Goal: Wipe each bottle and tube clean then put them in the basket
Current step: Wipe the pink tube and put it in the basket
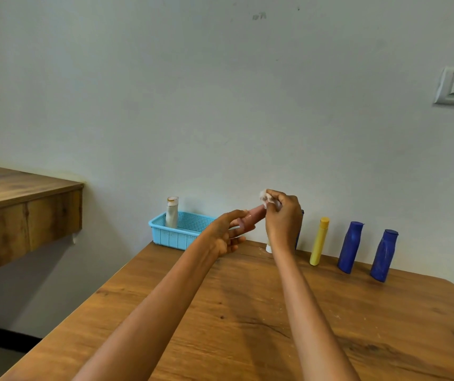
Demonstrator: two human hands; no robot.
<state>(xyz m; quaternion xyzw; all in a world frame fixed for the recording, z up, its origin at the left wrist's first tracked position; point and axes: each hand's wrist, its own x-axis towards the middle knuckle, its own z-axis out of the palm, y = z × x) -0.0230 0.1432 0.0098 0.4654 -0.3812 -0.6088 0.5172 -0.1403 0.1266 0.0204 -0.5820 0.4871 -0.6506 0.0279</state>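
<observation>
Your left hand [224, 235] is gripping the pink tube [250, 218] by its lower end, above the table [220, 312] near the basket [177, 237]; your right hand [282, 215] is pinching a white wipe [265, 196] against its tip. The tube is likely light and soft, so hold gently near the stiffer end.

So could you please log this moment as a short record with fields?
left hand: holds pink tube above the table
right hand: presses white wipe on the tube's end
basket: holds one pale bottle, upright
waiting by wall: yellow tube, two blue bottles
partly hidden: items behind right hand
</observation>
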